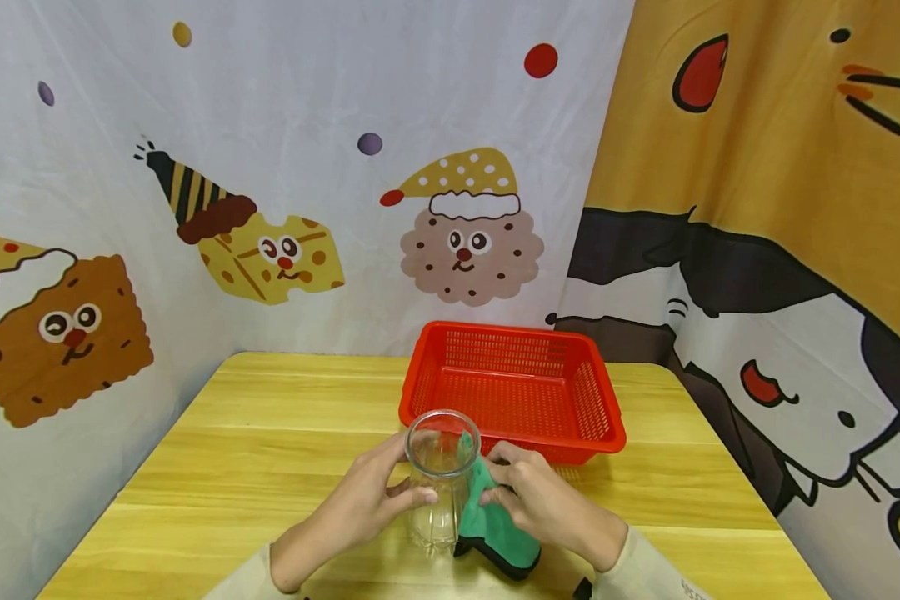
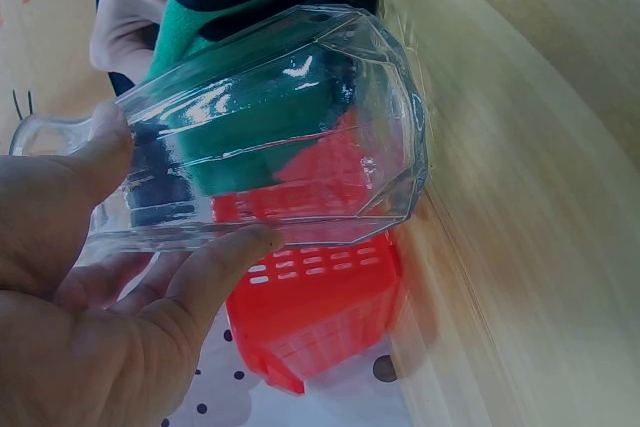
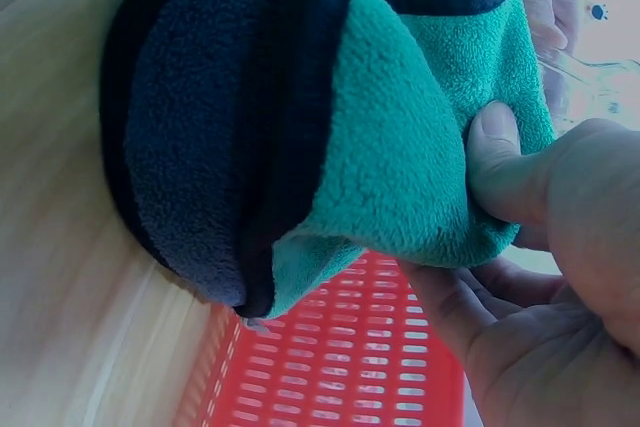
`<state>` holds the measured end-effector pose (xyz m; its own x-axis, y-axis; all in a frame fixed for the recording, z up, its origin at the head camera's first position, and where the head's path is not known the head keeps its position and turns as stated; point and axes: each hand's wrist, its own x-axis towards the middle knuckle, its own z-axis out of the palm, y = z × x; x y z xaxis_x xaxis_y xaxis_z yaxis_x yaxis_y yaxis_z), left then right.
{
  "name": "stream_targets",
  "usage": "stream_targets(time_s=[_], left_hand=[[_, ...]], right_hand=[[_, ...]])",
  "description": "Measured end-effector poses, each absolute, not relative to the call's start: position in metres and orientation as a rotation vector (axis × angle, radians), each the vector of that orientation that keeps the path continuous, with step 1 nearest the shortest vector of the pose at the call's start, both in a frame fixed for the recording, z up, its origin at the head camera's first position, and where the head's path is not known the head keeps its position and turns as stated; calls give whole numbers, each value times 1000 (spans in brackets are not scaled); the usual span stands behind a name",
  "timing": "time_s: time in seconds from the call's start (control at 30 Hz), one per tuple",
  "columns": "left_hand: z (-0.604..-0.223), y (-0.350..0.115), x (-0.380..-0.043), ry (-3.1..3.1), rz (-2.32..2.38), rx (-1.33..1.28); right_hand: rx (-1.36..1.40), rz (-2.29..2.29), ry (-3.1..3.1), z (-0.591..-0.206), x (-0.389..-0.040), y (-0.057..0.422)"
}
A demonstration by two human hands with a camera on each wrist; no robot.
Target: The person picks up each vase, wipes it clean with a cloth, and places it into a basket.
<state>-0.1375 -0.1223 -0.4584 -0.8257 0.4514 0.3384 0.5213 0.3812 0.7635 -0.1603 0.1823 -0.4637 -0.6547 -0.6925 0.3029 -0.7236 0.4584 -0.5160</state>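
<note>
A clear glass jar (image 1: 438,475) with faceted sides stands upright close over the table at the front middle. My left hand (image 1: 378,492) grips it from the left, thumb on the near side and fingers behind. In the left wrist view the glass jar (image 2: 290,137) shows a thick angular base. My right hand (image 1: 532,492) pinches a green cloth (image 1: 498,529) with dark edging, held against the jar's right side. Up close in the right wrist view, the cloth (image 3: 400,137) is fuzzy, folded over, with a dark blue-grey face, between thumb and fingers.
Just behind the hands, a red plastic basket (image 1: 510,387) with perforated walls sits on the wood-grain table (image 1: 285,433). A printed curtain (image 1: 307,125) with cartoon figures hangs behind and at the right. A small black item (image 1: 582,588) lies by the right sleeve.
</note>
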Motion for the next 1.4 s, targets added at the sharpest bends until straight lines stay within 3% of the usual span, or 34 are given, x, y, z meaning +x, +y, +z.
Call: stream_targets(time_s=[1.4], left_hand=[[-458,-124,-136,-2564,-1499,-903]], right_hand=[[1281,720,-2859,-480,-164,180]])
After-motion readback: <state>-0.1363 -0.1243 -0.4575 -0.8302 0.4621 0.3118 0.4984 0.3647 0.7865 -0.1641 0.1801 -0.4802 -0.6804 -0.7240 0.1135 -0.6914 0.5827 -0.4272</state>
